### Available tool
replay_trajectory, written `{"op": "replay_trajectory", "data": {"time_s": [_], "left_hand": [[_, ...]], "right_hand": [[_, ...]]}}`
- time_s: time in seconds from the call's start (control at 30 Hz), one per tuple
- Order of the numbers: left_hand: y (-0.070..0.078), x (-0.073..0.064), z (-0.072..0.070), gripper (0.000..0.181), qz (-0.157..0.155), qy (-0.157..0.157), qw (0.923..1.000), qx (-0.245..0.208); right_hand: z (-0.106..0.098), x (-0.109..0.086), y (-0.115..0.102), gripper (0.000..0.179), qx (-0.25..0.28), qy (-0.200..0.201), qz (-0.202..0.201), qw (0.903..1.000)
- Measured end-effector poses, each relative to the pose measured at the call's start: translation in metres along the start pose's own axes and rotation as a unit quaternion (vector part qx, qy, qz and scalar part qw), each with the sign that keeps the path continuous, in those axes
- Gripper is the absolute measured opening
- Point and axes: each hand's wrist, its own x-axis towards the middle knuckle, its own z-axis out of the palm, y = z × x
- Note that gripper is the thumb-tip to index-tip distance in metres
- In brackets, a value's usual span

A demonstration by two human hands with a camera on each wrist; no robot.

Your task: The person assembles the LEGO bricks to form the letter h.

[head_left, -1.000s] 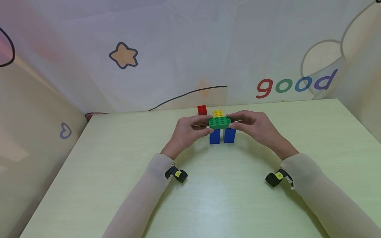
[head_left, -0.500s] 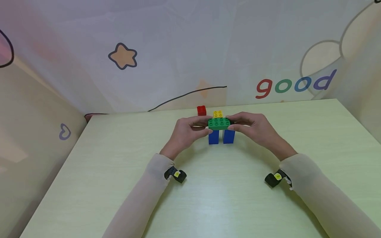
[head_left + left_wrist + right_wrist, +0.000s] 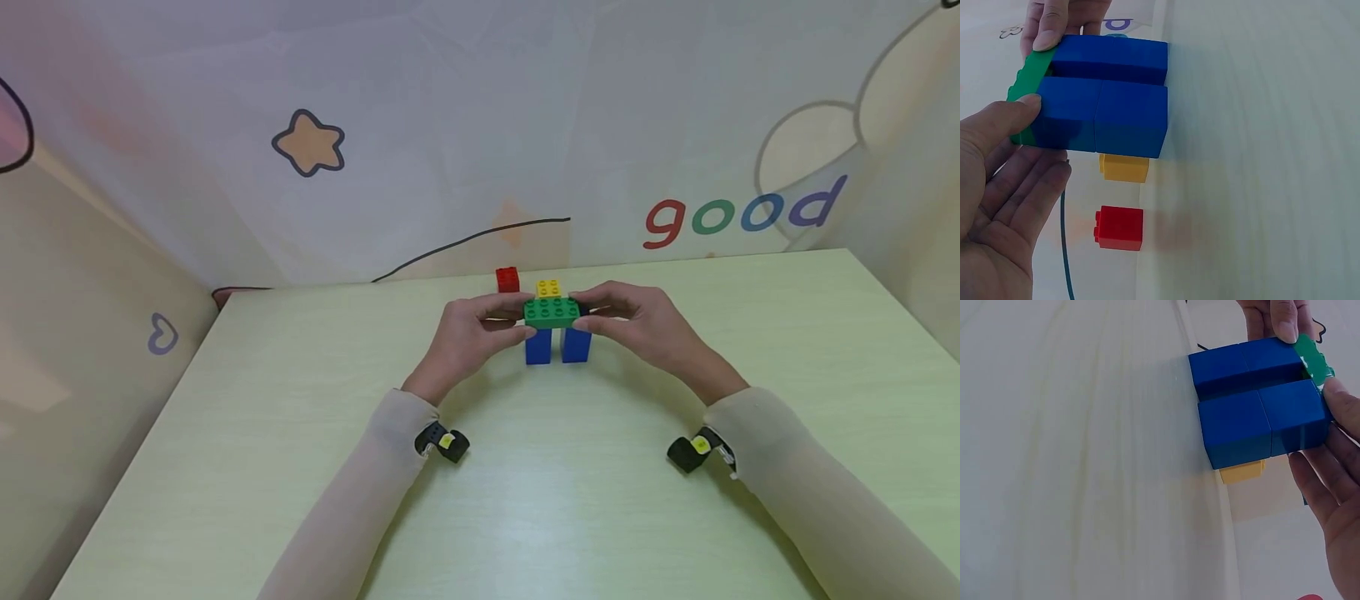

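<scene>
A green toy brick (image 3: 552,313) with studs on top lies across two blue columns of stacked bricks (image 3: 1104,112), bridging the gap between them. The left hand (image 3: 476,327) pinches the green brick's left end, thumb in front and fingers behind. At its right end the right hand (image 3: 630,315) holds it the same way. In the right wrist view the blue bricks (image 3: 1263,425) stand on the table, each column two bricks high. The green brick's underside (image 3: 1313,361) shows between the columns.
Behind the blue columns stands a yellow brick (image 3: 548,288), partly covered by the green one. A red brick (image 3: 507,280) sits to its left, near the table's back edge. A printed cloth backdrop (image 3: 450,125) rises behind the pale table (image 3: 517,500).
Both hands keep their grip on the green brick at its two ends. Apart from a slight shift of the whole head view, nothing visibly moves.
</scene>
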Motion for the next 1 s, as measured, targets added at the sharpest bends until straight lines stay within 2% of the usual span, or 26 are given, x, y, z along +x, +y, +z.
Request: {"op": "replay_trajectory", "data": {"time_s": [0.47, 0.73, 1.0], "left_hand": [[0.0007, -0.0018, 0.0018, 0.048, 0.029, 0.005, 0.9989, 0.038], [-0.0043, -0.0023, 0.0037, 0.046, 0.034, 0.011, 0.9992, 0.019], [-0.0049, -0.0023, 0.0037, 0.048, 0.016, 0.007, 0.9998, -0.005]], "right_hand": [[0.0012, 0.0009, -0.0019, 0.046, 0.005, -0.007, 0.013, 0.9999], [0.0016, 0.0011, -0.0001, 0.049, 0.009, -0.01, 0.013, 0.9998], [0.0015, 0.0021, 0.0019, 0.054, 0.008, -0.019, 0.026, 0.9994]]}}
